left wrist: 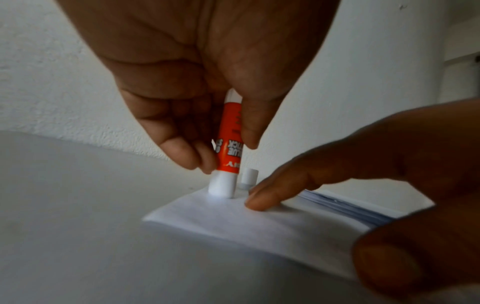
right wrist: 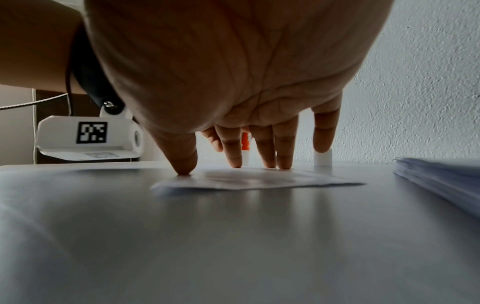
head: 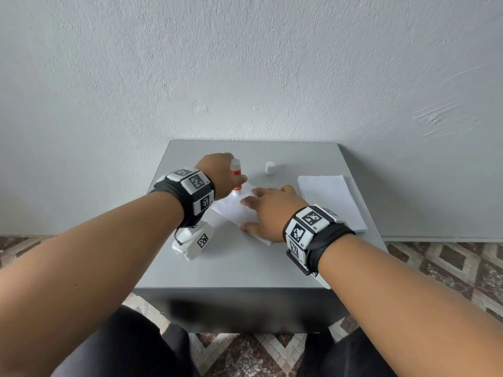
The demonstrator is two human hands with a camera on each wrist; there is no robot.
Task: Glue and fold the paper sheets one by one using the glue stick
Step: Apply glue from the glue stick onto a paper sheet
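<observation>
On the grey square worktop (head: 245, 268), a stack of white paper sheets (head: 330, 201) lies right of a single white sheet (head: 234, 210). Right hand (head: 272, 210) presses it, fingers (right wrist: 267, 148) straight. Left hand (head: 220, 172) pinches the upright orange-and-white glue stick (left wrist: 228, 144), tip on the sheet's far corner.

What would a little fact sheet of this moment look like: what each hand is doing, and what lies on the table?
left hand: grips the orange and white glue stick, white tip down on the paper
right hand: spread fingers press the sheet flat
sheet in work: small white paper sheet at mid table
glue cap: small white plastic cap, upright, beyond the sheet
spare sheets: stack of white paper at the right side
surface: grey square table
fold: not yet made
</observation>
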